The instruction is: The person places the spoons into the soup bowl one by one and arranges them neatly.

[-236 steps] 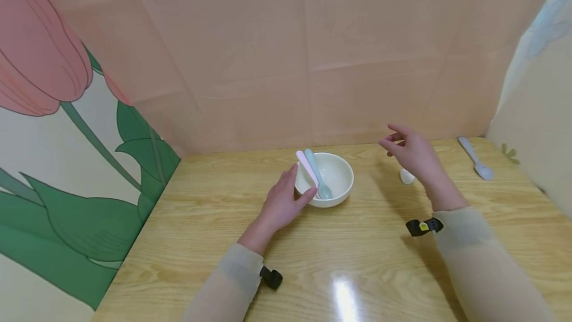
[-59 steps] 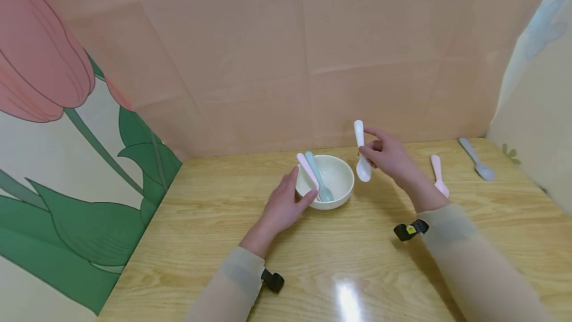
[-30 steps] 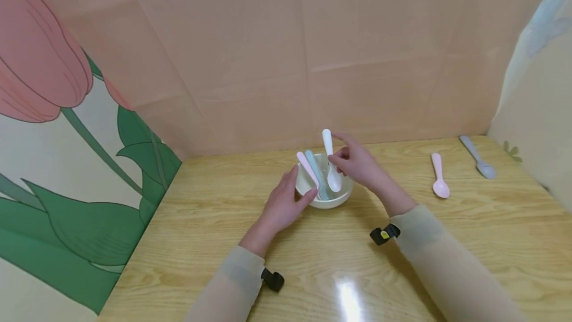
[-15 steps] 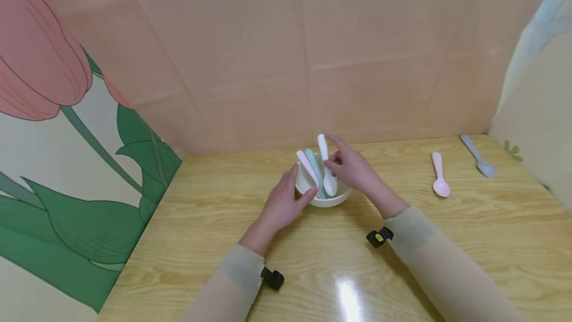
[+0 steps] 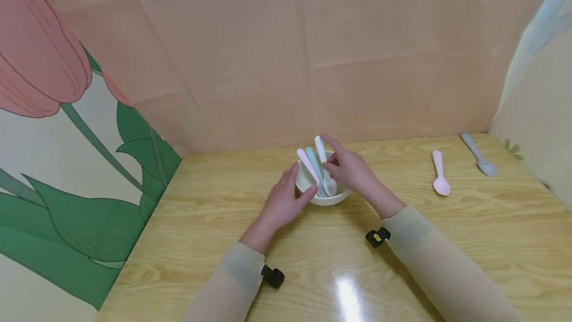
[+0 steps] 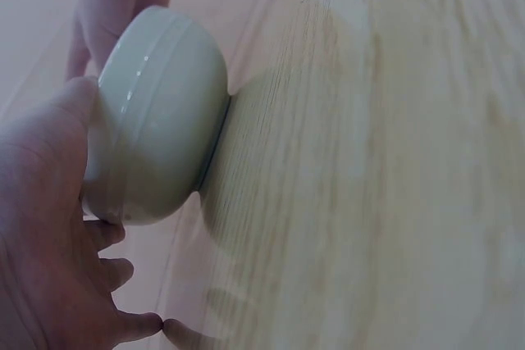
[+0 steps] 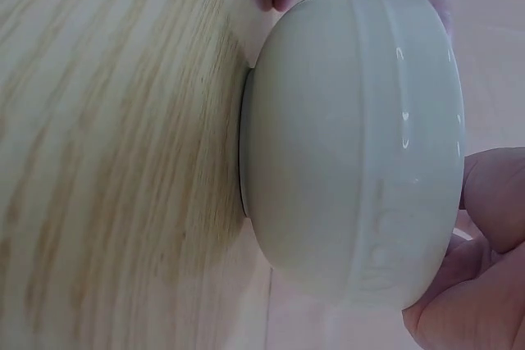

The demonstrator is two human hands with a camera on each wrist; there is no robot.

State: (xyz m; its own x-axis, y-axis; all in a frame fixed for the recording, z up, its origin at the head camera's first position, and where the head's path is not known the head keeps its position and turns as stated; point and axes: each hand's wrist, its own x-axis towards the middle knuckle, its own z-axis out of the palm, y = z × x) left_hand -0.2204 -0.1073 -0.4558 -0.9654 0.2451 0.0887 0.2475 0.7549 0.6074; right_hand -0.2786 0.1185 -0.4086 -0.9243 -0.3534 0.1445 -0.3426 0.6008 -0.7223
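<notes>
My left hand (image 5: 282,201) holds the near left side of a white bowl (image 5: 328,201), thumb and fingers spread around its rim. A pink spoon (image 5: 306,160) and a light blue spoon (image 5: 313,159) lean inside the bowl, handles up over the back rim. With thumb and fingers my right hand (image 5: 353,169) pinches a white spoon (image 5: 320,147) by its handle; its scoop is down in the bowl beside the blue one. Both wrist views show the bowl's outer wall (image 6: 168,112) upright on its base, with the spoons out of sight behind it.
On the right of the wooden table (image 5: 214,222) lie another pink spoon (image 5: 440,173) and a grey spoon (image 5: 478,154). A peach cloth backdrop (image 5: 250,63) rises behind the table. A tulip-printed panel (image 5: 89,222) stands on the left, a pale wall on the right.
Empty over the right of the table at first, my right hand then carried the white spoon left and lowered it into the bowl. The other pink spoon came into view. My left hand stayed put.
</notes>
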